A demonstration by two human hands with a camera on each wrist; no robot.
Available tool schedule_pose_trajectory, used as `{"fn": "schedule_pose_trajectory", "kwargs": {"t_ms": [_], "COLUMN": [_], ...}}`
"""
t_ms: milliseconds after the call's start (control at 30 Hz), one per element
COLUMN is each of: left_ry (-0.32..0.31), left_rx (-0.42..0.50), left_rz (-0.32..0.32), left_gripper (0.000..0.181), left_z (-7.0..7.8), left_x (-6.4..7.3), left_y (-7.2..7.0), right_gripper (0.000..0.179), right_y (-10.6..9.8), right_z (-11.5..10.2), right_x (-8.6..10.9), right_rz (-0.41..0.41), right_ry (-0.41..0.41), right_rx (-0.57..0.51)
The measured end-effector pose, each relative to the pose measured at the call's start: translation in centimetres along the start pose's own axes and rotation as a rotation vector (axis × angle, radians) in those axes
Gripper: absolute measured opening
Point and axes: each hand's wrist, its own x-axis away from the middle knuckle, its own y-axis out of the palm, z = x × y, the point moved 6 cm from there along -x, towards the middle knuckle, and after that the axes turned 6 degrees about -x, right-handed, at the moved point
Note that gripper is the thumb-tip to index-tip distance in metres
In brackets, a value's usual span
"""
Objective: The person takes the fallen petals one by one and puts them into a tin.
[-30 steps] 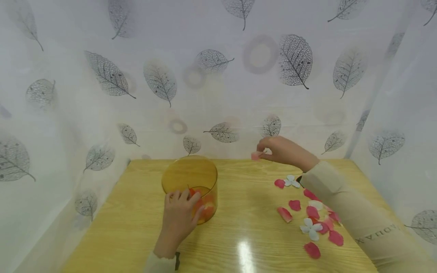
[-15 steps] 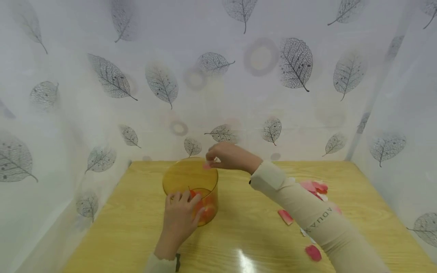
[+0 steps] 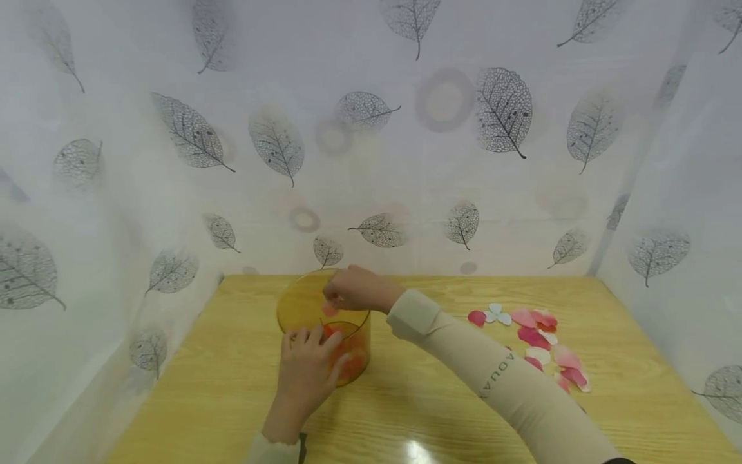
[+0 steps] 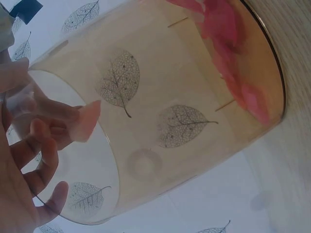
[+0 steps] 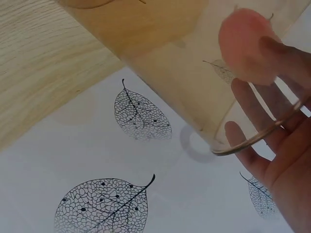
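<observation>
Leaf-printed sheeting behind wood-grain table

Beige right sleeve partly covers loose petals; a white flower lies beyond. Arm stretched across, the right hand pinches a pink petal at the mouth of an amber container, whose near rim the left hand grips.

The right sleeve crosses the scattered petals on the bench, hiding some beneath it; the last letter printed on it is unclear. Between the hands, the right hand covers part of the far rim of the amber cylindrical container, and the left hand masks its near side. Petals inside blur together through the tinted wall, too merged to count. The pinched petal is small and soft-edged from the head. Both wrist views crop the container at the top edge; a blue object in the left one is cut off, unidentifiable.
</observation>
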Motion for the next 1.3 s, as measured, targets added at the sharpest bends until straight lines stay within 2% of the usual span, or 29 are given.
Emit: {"fn": "schedule_pose_trajectory", "kwargs": {"t_ms": [67, 200, 333, 533, 700, 933, 1067, 1200, 1300], "left_ry": [-0.001, 0.000, 0.002, 0.005, 0.009, 0.008, 0.009, 0.008, 0.006], "left_rx": [0.001, 0.000, -0.004, -0.012, -0.011, -0.015, -0.015, -0.010, -0.002], "left_rz": [0.003, 0.015, 0.020, 0.015, 0.025, 0.014, 0.015, 0.013, 0.006], "left_gripper": [0.035, 0.035, 0.035, 0.034, 0.032, 0.032, 0.032, 0.032, 0.032], "left_z": [0.0, 0.0, 0.1, 0.2, 0.2, 0.1, 0.1, 0.1, 0.1], "left_x": [0.0, -0.1, -0.1, -0.1, -0.2, -0.1, -0.1, -0.2, -0.1], "left_y": [0.0, 0.0, 0.1, 0.1, -0.1, -0.3, -0.4, -0.3, -0.1], "right_gripper": [0.004, 0.010, 0.009, 0.010, 0.010, 0.013, 0.016, 0.021, 0.023], "right_y": [0.2, 0.2, -0.8, -3.1, -3.8, -2.2, -0.8, 1.3, 3.1], "right_z": [0.0, 0.5, 1.0, 2.6, 5.1, 9.6, 12.0, 14.5, 16.2], "right_x": [0.1, 0.7, 2.2, 6.9, 11.8, 18.6, 22.3, 25.8, 28.1], "right_rz": [-0.020, -0.036, 0.021, 0.163, 0.221, 0.188, 0.148, 0.088, 0.051], "right_ry": [0.010, 0.025, 0.029, 0.040, 0.086, 0.244, 0.340, 0.448, 0.506], "right_rx": [0.014, 0.013, -0.002, -0.030, -0.033, -0.023, -0.072, -0.143, -0.149]}}
